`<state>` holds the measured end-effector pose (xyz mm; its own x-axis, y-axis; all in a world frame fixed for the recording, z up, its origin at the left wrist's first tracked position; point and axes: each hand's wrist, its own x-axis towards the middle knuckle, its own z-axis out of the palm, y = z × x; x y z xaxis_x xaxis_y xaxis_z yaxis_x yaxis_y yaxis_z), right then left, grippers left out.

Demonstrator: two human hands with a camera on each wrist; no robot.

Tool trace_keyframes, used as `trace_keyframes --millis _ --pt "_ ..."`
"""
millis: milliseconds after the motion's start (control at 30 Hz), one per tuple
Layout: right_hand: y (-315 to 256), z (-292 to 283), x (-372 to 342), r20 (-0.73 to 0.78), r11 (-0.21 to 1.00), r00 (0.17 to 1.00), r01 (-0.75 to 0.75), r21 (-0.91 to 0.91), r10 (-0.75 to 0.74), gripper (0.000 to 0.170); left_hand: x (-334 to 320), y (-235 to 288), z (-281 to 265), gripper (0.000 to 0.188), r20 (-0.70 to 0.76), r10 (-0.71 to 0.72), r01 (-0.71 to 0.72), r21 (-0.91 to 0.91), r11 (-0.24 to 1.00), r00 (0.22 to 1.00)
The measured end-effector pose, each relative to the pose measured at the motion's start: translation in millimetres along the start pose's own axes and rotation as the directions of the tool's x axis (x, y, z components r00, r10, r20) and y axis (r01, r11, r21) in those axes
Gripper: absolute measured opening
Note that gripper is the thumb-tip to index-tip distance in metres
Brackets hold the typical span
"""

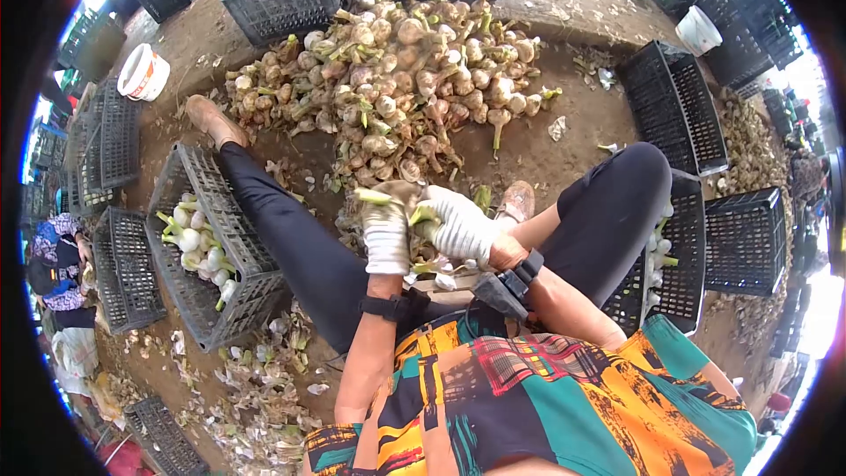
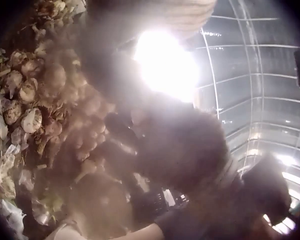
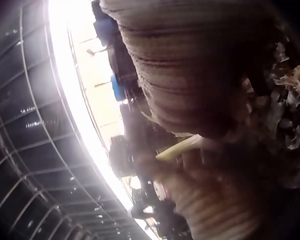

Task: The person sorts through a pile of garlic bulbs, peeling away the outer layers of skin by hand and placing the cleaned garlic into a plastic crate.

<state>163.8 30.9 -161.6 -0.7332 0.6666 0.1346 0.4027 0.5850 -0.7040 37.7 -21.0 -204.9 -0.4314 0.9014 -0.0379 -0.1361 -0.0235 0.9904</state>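
Observation:
Both hands wear white knit gloves with soiled fingers and meet close together above the lap. My left hand (image 1: 386,231) curls its fingers round a garlic, whose cut green stem (image 1: 373,197) sticks out to the left over the knuckles. Right beside it, my right hand (image 1: 462,226) grips another garlic with a pale green stem (image 1: 424,212) showing near the thumb. The bulbs are hidden within the gloves. Seen from the right wrist, a yellow-green stem (image 3: 179,148) lies between the two gloves. A large heap of untrimmed garlic (image 1: 397,79) lies ahead, beyond the hands.
A black crate (image 1: 233,251) with clean white garlic (image 1: 201,247) stands by the left leg. Another black crate (image 1: 684,251) holding garlic is at the right. Stacked crates (image 1: 674,106), a white bucket (image 1: 144,72) and scattered peelings (image 1: 264,397) surround the seat. Another person sits at far left.

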Motion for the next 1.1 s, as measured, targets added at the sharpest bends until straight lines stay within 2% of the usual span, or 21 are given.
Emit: trace_keyframes --millis 33,67,133,200,267,333,367,400,433,467,500,533,567,600,767,867,900,1000,1033,1067,1100 --pt "3 0 -4 0.017 0.990 0.999 -0.035 0.134 0.033 0.016 5 -6 -1 0.023 -0.023 0.087 -0.085 0.078 0.993 0.996" --pt "9 -7 0 0.055 0.961 0.992 -0.126 0.247 0.116 0.018 1 7 0 0.022 0.033 -0.028 0.033 -0.147 0.989 0.999" --pt "39 -11 3 0.055 0.796 0.928 -0.346 0.497 0.369 0.023 -8 34 2 0.020 0.142 -0.257 0.292 -0.549 0.783 0.956" --pt "74 -7 8 0.015 0.809 0.849 -0.509 0.294 0.529 0.027 -5 30 0 0.027 0.143 -0.437 0.419 -0.643 0.641 0.888" --pt "66 -18 9 0.197 0.741 0.734 -0.670 0.051 0.650 0.019 -1 26 -10 0.031 0.155 -0.376 0.382 -0.643 0.664 0.914" --pt "91 8 1 0.415 0.876 0.783 -0.336 -0.345 0.464 0.042 2 23 -10 0.032 0.052 -0.423 0.339 -0.688 0.641 0.905" --pt "80 9 -4 0.364 0.879 0.832 -0.271 -0.391 0.419 0.058 2 20 -12 0.032 0.024 -0.403 0.311 -0.677 0.667 0.915" --pt "61 -2 1 0.352 0.882 0.820 -0.470 -0.033 0.451 0.059 1 18 -14 0.032 0.001 -0.385 0.288 -0.664 0.690 0.923" --pt "34 -19 5 0.351 0.731 0.796 -0.598 0.329 0.493 0.059 1 15 -15 0.033 -0.039 -0.385 0.289 -0.591 0.753 0.922" --pt "19 -26 7 0.360 0.452 0.763 -0.620 0.642 0.536 0.059 1 16 -12 0.032 -0.068 -0.396 0.301 -0.537 0.788 0.916" --pt "24 -20 9 0.379 0.300 0.774 -0.571 0.764 0.507 0.053 0 13 -9 0.030 -0.089 -0.347 0.271 -0.457 0.847 0.934" --pt "24 -16 12 0.374 0.365 0.804 -0.557 0.746 0.463 0.051 -1 9 -5 0.028 -0.105 -0.291 0.234 -0.373 0.898 0.951" --pt "18 -14 13 0.411 0.301 0.779 -0.582 0.756 0.474 0.050 -1 14 0 0.023 -0.115 -0.269 0.204 -0.400 0.894 0.956" --pt "12 -13 14 0.451 0.236 0.753 -0.606 0.760 0.479 0.048 -2 20 2 0.021 -0.133 -0.248 0.208 -0.261 0.943 0.959" --pt "23 -2 10 0.540 -0.014 0.707 -0.601 0.799 0.457 0.039 -6 17 0 0.014 -0.138 -0.276 0.229 -0.280 0.932 0.951" --pt "28 -5 3 0.472 0.004 0.801 -0.509 0.861 0.368 0.038 -1 14 2 0.012 -0.189 -0.365 0.266 -0.406 0.874 0.912" --pt "24 -8 1 0.479 0.029 0.781 -0.534 0.845 0.400 0.040 -3 18 3 0.011 -0.189 -0.333 0.242 -0.386 0.890 0.924" --pt "18 2 4 0.147 0.666 0.879 -0.444 0.599 0.453 0.040 -7 27 10 0.012 -0.161 -0.007 0.033 0.161 0.986 0.987" --pt "14 12 6 0.028 0.735 0.872 -0.429 0.525 0.489 0.037 -6 12 9 0.011 -0.118 0.047 -0.021 0.208 0.978 0.992" --pt "10 11 9 -0.015 0.787 0.864 -0.452 0.420 0.504 0.031 -9 29 14 0.008 -0.048 0.100 -0.064 0.485 0.872 0.994" --pt "6 9 9 -0.010 0.741 0.854 -0.446 0.502 0.520 0.029 -10 27 14 0.007 -0.037 0.178 -0.143 0.448 0.882 0.983"
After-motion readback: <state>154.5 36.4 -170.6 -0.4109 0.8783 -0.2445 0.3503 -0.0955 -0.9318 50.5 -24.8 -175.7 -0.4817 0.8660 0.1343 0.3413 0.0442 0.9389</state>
